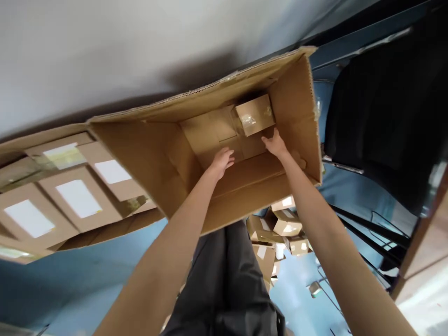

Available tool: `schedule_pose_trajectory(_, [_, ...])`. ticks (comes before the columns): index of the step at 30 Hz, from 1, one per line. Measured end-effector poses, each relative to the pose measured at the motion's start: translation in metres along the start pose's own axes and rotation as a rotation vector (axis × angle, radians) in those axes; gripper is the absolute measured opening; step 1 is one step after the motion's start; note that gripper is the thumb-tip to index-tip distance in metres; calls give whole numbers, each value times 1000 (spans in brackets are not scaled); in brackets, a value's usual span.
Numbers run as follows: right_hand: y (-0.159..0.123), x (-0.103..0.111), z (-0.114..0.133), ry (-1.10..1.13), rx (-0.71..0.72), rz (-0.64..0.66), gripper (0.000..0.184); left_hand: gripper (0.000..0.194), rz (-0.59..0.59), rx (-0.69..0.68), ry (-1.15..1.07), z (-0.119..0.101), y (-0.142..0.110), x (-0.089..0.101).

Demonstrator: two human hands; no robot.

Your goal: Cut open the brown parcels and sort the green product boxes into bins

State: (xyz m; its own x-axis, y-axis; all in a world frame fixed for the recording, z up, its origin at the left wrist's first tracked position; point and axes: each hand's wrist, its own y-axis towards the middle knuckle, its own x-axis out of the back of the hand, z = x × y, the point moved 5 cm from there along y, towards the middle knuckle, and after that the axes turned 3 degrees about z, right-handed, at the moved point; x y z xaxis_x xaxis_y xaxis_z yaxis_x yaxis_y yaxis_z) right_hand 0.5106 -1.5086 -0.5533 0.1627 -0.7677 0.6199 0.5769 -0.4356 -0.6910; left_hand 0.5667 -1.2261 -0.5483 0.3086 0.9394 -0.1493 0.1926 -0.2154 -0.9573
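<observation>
Just beyond the spread right hand (pixel 276 143), a small brown cardboard box (pixel 257 114) sits in the far right corner of a large open brown cardboard carton (pixel 294 88). The small box's upper face, slightly the longer from side to side, has its long axis crosswise to the right forearm, roughly in line with the carton's long walls; shiny clear tape shows near both ends. Its near right corner lies by the right fingertips; whether they touch, I cannot tell. The right thumb and fingers stand apart. The left hand (pixel 222 161), fingers parted and slightly curled, is over the carton's floor, with the small box ahead and to its right.
</observation>
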Motion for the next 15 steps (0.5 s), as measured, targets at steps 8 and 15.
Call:
schedule_pose_trajectory(8, [122, -30, -37, -120, -41, -141, 111, 66, 114, -274, 139, -32, 143, -75])
schedule_pose_trajectory(15, [99, -41, -47, -73, -231, -232, 81, 101, 151, -304, 119, -16, 141, -48])
